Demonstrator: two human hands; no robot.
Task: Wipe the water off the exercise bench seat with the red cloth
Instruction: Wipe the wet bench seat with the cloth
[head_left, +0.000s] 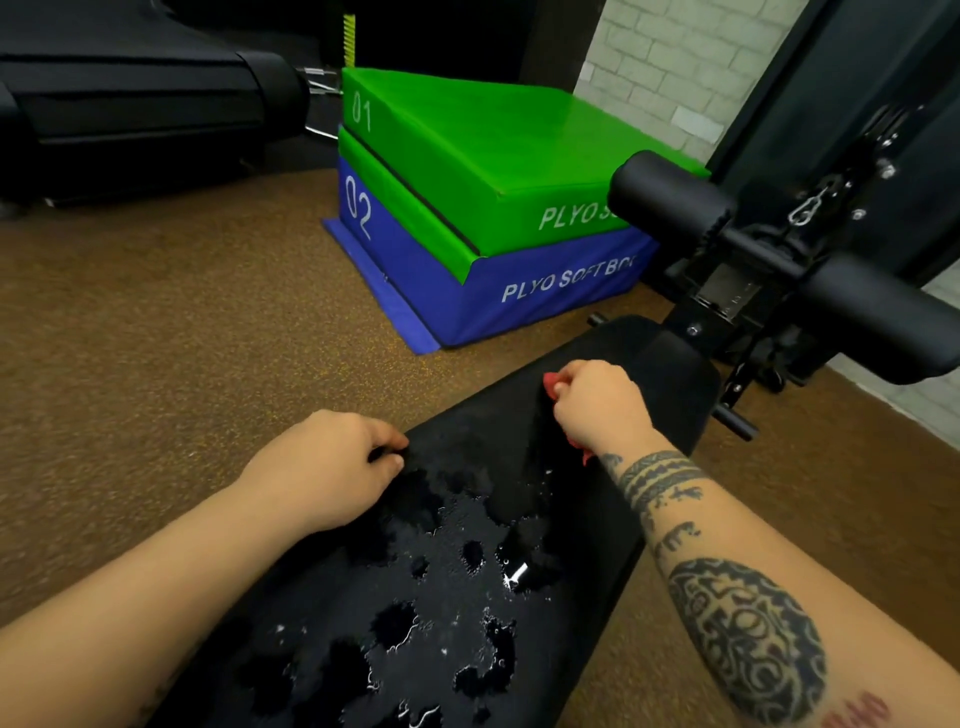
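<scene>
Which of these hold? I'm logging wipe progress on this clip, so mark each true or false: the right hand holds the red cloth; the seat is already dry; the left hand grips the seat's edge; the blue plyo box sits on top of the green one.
1. The right hand holds the red cloth. True.
2. The bench seat is already dry. False: water patches cover its near part.
3. The left hand grips the seat's edge. True.
4. The blue plyo box sits on the green plyo box. False: green is on top.
</scene>
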